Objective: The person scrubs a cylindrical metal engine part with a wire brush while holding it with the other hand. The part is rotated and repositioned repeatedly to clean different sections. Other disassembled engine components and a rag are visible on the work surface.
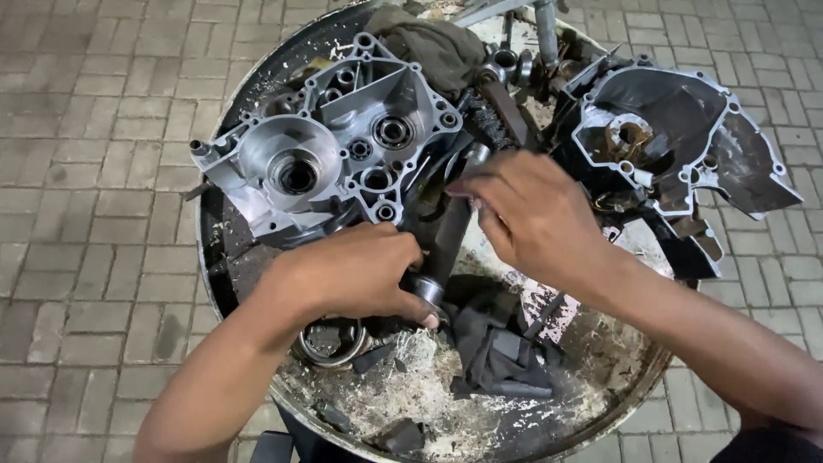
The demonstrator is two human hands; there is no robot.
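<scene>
L hand [360,273] clenched on shaft's [447,231] lower end w/ ring | R hand [531,214] pinching its top, just beyond L | risk: oily metal, grip may slip, shaft drops onto crankcase half [326,146] ahead of L, in tray [214,257]

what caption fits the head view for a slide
Two hands grip a metal shaft over a round tray of engine parts.

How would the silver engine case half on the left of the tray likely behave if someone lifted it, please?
The silver case half looks like rigid cast metal, so probably stiff and fairly heavy. Its uneven outline suggests it could rock. The grimy tray hints at an oily, slippery surface.
</scene>
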